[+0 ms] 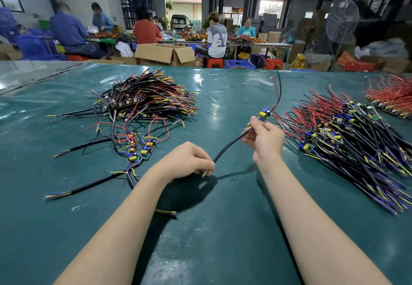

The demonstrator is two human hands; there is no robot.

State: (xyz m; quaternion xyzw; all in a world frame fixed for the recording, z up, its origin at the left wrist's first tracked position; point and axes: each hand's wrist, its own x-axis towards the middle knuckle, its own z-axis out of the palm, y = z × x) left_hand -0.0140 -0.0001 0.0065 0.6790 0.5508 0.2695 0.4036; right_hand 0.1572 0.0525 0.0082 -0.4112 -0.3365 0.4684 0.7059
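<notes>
left grip (187, 160) pinches cable (229, 145) free end, fingers curled | right grip (265, 140) curled round cable just under board (264, 113); cable held mid-air above surface (223, 229), likely to straighten or check it | right pile (356, 142) near; left pile (145, 97) kept apart, probably sorted

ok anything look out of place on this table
A stray yellow-and-purple wire end lies beside the left forearm on the green mat, away from both piles. The left pile is also tangled, with loose units sprawled in front, while the right pile lies combed one way.
</notes>
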